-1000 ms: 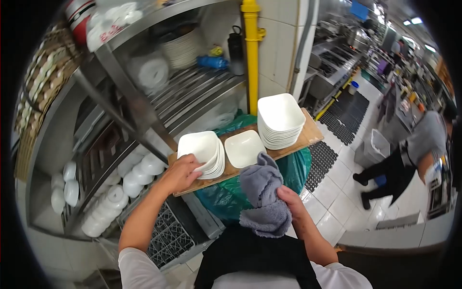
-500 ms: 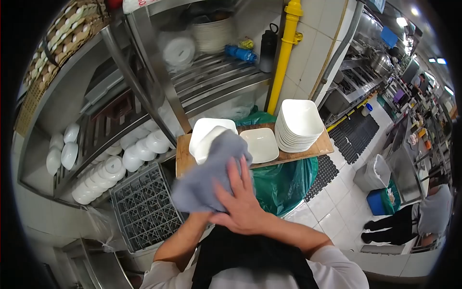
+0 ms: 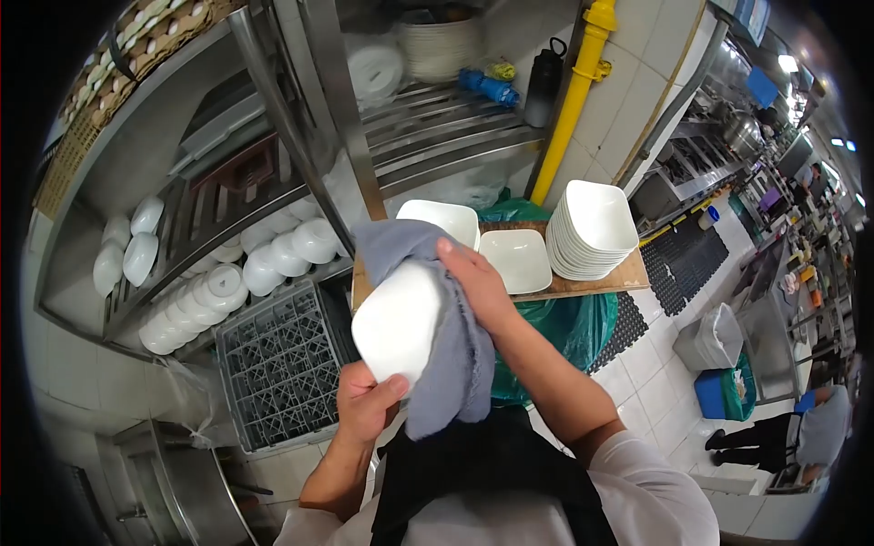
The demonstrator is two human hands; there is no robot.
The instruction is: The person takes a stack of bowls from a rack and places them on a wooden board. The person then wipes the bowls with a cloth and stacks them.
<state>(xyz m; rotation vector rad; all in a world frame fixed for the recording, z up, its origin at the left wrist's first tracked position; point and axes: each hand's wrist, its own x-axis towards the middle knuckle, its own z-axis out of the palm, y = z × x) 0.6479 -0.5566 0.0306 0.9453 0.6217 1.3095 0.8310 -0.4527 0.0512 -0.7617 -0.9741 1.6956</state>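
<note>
A white square bowl (image 3: 397, 320) is tilted up in front of me, its lower edge pinched by my left hand (image 3: 367, 400). My right hand (image 3: 473, 284) grips a grey-blue cloth (image 3: 460, 373), which wraps the bowl's right side and top edge. Beyond them, a wooden board (image 3: 596, 281) bears a tall stack of white square bowls (image 3: 592, 227) at its right end. A single white bowl (image 3: 516, 261) lies in the board's middle. More white bowls (image 3: 446, 217) stand at its left, partly hidden by the cloth.
A grey dish rack (image 3: 278, 364) is at the left, below shelves with upturned white bowls (image 3: 218, 287). Green bin liners (image 3: 574, 328) hang under the board. A yellow pipe (image 3: 574, 100) rises behind. Another person (image 3: 815, 432) stands far right, near a grey bin (image 3: 706, 341).
The cloth has moved off the bowl's front, so its white surface now shows. My left hand has come out from under the cloth, and my right hand has shifted up to the bowl's right side.
</note>
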